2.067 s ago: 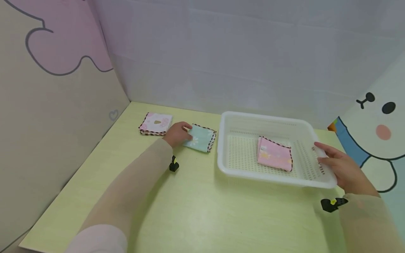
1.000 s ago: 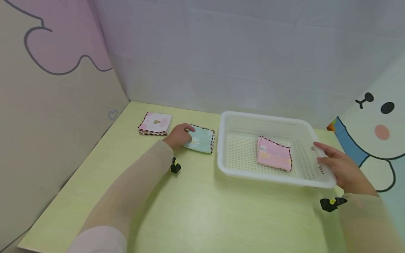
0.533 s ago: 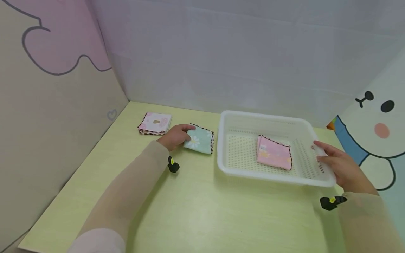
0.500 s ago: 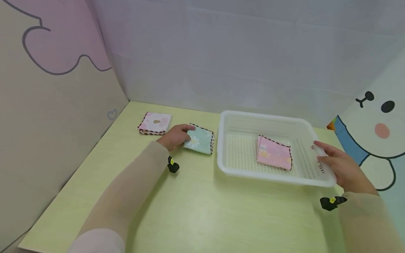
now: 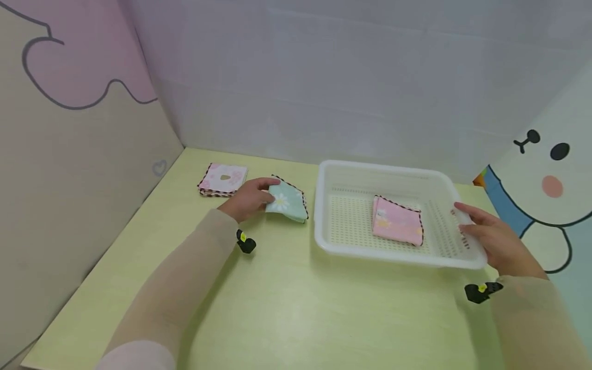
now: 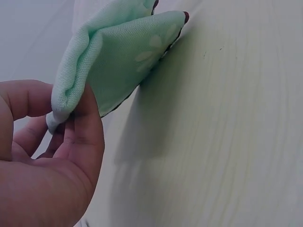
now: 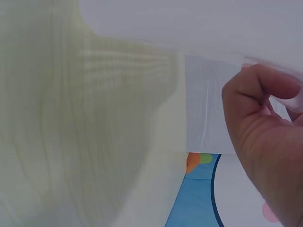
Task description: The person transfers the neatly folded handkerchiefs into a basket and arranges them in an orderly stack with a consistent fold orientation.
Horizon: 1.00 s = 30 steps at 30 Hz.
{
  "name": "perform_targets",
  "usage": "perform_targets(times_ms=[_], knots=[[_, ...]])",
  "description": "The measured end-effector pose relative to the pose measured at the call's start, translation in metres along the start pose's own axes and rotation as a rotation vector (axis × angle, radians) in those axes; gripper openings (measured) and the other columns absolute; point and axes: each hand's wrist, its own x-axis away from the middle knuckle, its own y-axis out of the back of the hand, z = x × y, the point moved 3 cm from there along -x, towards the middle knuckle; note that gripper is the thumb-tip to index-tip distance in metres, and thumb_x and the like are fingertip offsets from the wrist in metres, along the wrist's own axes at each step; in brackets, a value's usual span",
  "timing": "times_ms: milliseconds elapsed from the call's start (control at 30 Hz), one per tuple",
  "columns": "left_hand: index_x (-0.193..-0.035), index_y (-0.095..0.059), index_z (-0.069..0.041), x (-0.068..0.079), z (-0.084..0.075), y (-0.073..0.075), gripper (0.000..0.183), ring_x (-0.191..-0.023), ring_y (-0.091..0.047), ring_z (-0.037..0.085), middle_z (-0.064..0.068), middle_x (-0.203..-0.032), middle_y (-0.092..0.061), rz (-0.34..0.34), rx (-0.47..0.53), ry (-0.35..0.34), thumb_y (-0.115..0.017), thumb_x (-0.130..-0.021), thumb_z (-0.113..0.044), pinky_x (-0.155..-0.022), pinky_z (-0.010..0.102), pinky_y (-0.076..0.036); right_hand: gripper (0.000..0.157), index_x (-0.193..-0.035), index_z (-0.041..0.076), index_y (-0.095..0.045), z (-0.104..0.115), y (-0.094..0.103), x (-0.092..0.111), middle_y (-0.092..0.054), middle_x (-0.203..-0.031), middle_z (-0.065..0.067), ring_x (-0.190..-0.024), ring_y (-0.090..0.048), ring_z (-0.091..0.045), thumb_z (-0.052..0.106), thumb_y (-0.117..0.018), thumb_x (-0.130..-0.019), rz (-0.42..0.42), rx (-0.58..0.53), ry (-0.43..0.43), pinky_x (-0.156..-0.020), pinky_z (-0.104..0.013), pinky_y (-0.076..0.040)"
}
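My left hand [image 5: 248, 199] pinches the left edge of a folded mint-green towel [image 5: 288, 201] with white daisies and a dark checked border. In the left wrist view the towel [image 6: 123, 56] is lifted at the pinched edge, thumb on one side and fingers on the other, its layers parting toward the far end. My right hand [image 5: 497, 241] grips the right rim of a white plastic basket [image 5: 370, 252]; the right wrist view has the fingers [image 7: 255, 85] curled round that rim. Inside the basket lies a folded pink towel [image 5: 398, 222].
A folded white-and-pink towel stack [image 5: 224, 180] lies at the back left of the pale yellow-green table [image 5: 296, 313]. Walls stand behind and at both sides; the right one [image 5: 555, 205] bears a cartoon bear print.
The mint-green towel lay flatter on the table before; its left side is now raised and tilted in my left hand, which has shifted slightly left. The right hand keeps its hold on the basket.
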Motion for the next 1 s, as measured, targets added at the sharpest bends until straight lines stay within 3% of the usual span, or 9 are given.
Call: perform_targets(times_ms=[267,600,867,1000], knots=[[-0.15,-0.054,-0.014,0.006,-0.003,0.005,0.054,-0.109,-0.058,0.024,0.007,-0.146,-0.049,-0.006,0.087,-0.009,-0.055,-0.1,0.007,-0.092,0.036,-0.052,0.069,-0.166,0.03,-0.022,0.0,-0.002,0.0,-0.016,-0.168,-0.008,-0.1,-0.063,-0.002,0.019,-0.057,-0.108,0.001,-0.03,0.009,-0.081,-0.034,-0.06],[-0.148,-0.056,-0.014,0.009,-0.004,0.005,0.053,-0.113,-0.057,0.025,0.004,-0.149,-0.047,-0.033,0.129,-0.004,-0.056,-0.1,0.007,-0.088,0.034,-0.053,0.07,-0.166,0.029,-0.023,0.0,-0.002,0.0,-0.018,-0.165,-0.008,-0.1,-0.064,-0.003,0.017,-0.059,-0.107,0.01,-0.082,0.025,-0.08,-0.034,-0.06],[-0.149,-0.055,-0.014,0.017,-0.016,0.0,0.054,-0.116,-0.055,0.026,0.005,-0.147,-0.046,-0.036,0.154,-0.023,-0.056,-0.1,0.008,-0.088,0.031,-0.054,0.067,-0.166,0.032,-0.02,0.001,-0.001,0.0,-0.01,-0.172,-0.007,-0.102,-0.061,-0.001,0.024,-0.055,-0.109,0.0,0.016,0.008,-0.083,-0.033,-0.059],[-0.149,-0.055,-0.013,0.022,-0.025,-0.003,0.054,-0.114,-0.055,0.026,0.007,-0.146,-0.047,-0.035,0.167,-0.05,-0.055,-0.099,0.009,-0.084,0.029,-0.054,0.067,-0.165,0.033,-0.021,0.0,-0.001,0.001,-0.014,-0.171,-0.005,-0.102,-0.062,-0.002,0.025,-0.055,-0.109,0.005,-0.003,-0.002,-0.084,-0.034,-0.059]])
